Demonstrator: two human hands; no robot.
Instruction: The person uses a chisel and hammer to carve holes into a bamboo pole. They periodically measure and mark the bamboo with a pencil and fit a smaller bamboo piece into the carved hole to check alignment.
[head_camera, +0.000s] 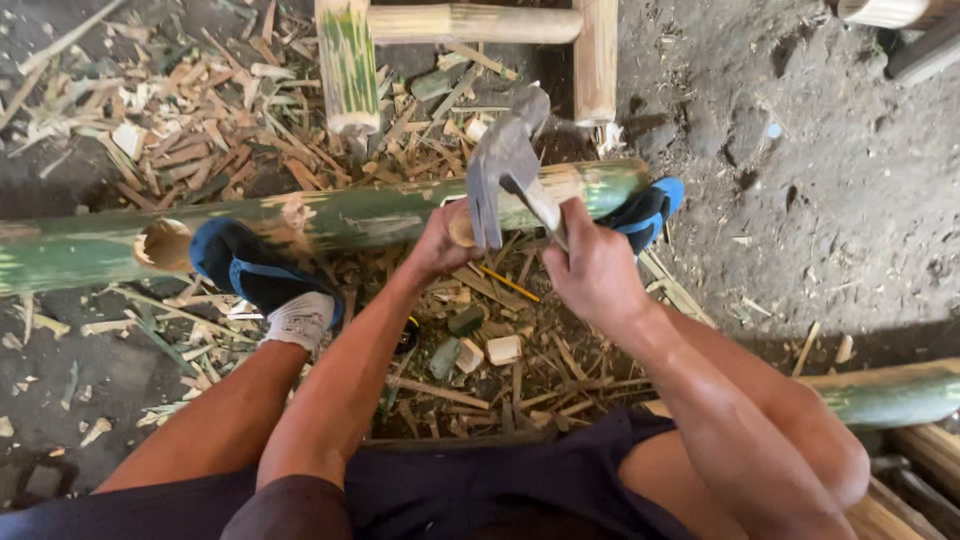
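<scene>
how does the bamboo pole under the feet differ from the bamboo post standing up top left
The pole lies flat across the ground, pinned by both shoes; the post stands upright, joined to a pale crossbar. The pole is mostly green with a round hole near its left end; the post is pale with green streaks. Both are bamboo.

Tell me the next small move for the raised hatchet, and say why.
Probably bring the hatchet down onto the green bamboo pole. The right hand holds it raised above the pole, the left hand steadies a peg there, and both feet pin the pole.
</scene>
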